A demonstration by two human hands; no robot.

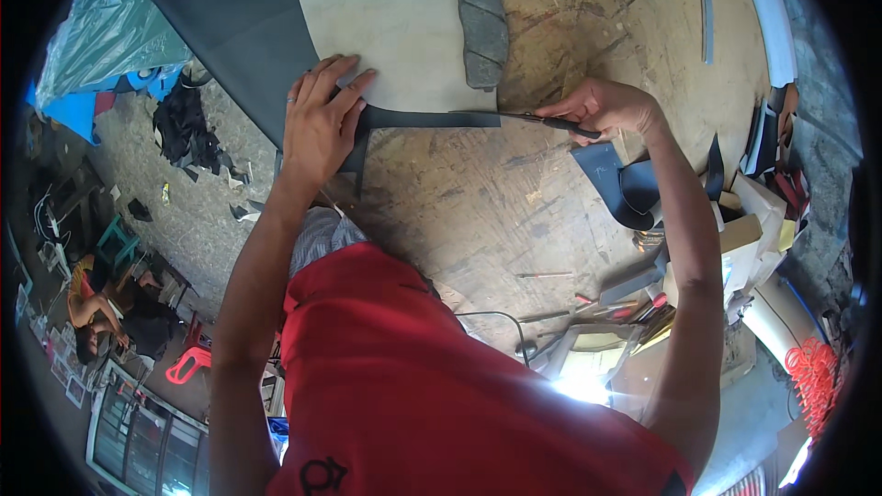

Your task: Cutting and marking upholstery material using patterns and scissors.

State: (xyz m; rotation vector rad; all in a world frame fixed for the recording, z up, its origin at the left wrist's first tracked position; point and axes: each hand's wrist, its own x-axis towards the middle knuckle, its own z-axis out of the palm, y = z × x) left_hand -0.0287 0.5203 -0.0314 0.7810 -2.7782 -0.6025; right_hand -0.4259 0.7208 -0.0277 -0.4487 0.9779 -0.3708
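Note:
A large black sheet (230, 23) lies on the wooden table, with a pale cream pattern piece (395, 28) on top of it. My left hand (322, 115) is pressed on both near the pattern's lower left corner, fingers spread. My right hand (606, 108) grips dark-handled scissors (562, 123), blades pointing left along the strip of black sheet below the pattern's near edge. Whether the blades are apart is too small to tell. A grey brake pad (483, 34) rests on the pattern's right side. A narrow black strip hangs from the sheet beside my left wrist.
Black offcuts (620, 184) lie on the wooden table (459, 184) below my right hand. Pens, tools and papers (597, 349) crowd its near right part. At the left, a person (96, 308) sits low by a red stool (190, 354), and black scraps (188, 124) litter the floor.

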